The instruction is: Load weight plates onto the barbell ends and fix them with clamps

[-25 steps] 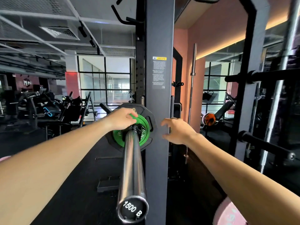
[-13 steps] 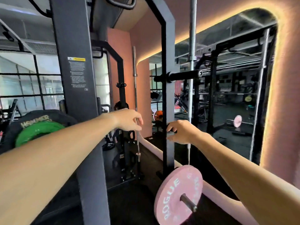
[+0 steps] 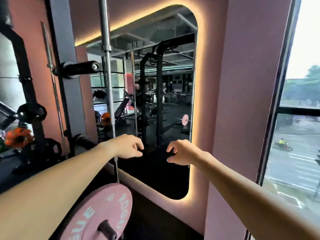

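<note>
Pink plate (image 3: pixel 97 213) — pale lettering; pink wall (image 3: pixel 242 101) — orange plate (image 3: pixel 18 137).

Both bare arms stretched forward, about level, forearms converging toward middle of view. Left hand (image 3: pixel 127 147) held in air, back of hand facing up, fingers loosely curled, thumb below, nothing inside. Right hand (image 3: pixel 181 152) at same height, just apart from left, fingers also loosely curled and hanging down, holding nothing. Hands not touching each other.
</note>
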